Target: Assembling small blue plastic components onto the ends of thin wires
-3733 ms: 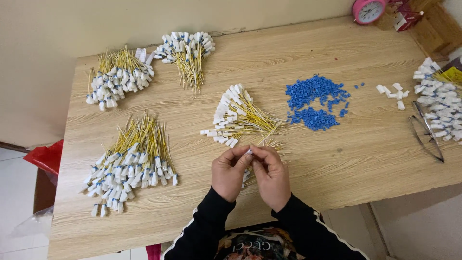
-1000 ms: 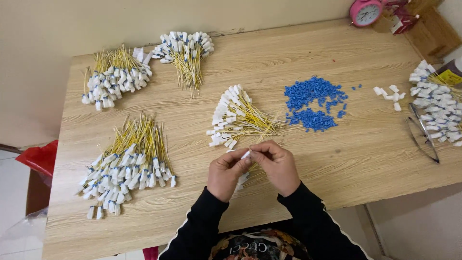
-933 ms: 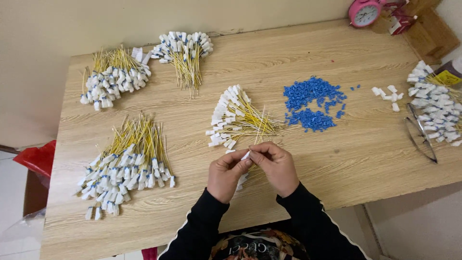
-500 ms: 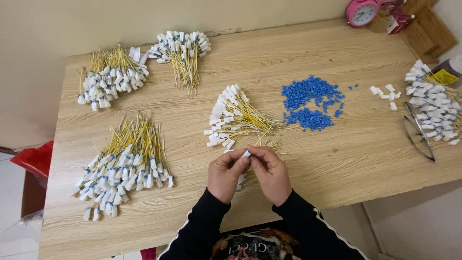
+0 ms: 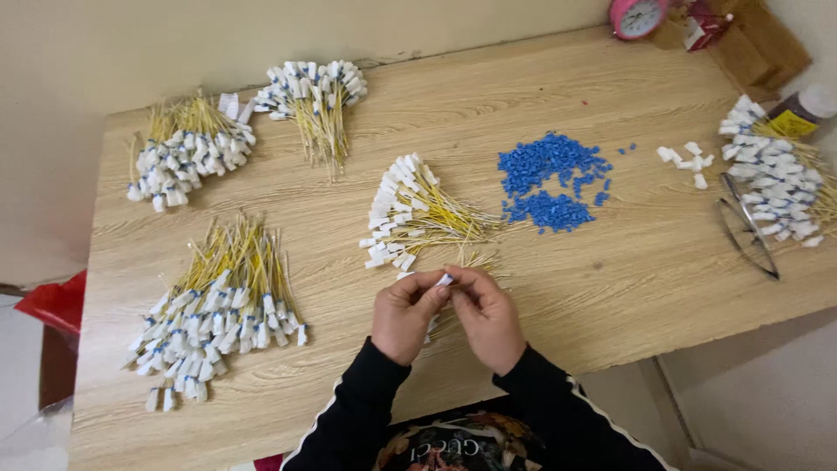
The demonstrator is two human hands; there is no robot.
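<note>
My left hand [image 5: 404, 316] and my right hand [image 5: 482, 312] meet at the near edge of the wooden table [image 5: 628, 288], fingertips pinched together on one small white-capped yellow cable piece [image 5: 444, 280]. Its yellow tail hangs down between the hands, partly hidden. Just beyond my fingers lies a fan of white-ended yellow pieces [image 5: 410, 214]. To its right is a heap of small blue caps [image 5: 551, 181].
Three bundles with white-and-blue ends lie at near left [image 5: 214, 310], far left [image 5: 187, 148] and far middle [image 5: 314, 87]. At the right edge are another bundle [image 5: 776, 179], loose white caps [image 5: 687, 159], metal scissors [image 5: 748, 231], a pink clock [image 5: 639, 15] and a bottle [image 5: 802, 112].
My hands have stayed together on the small piece, with only slight finger movement. The view has shifted a little.
</note>
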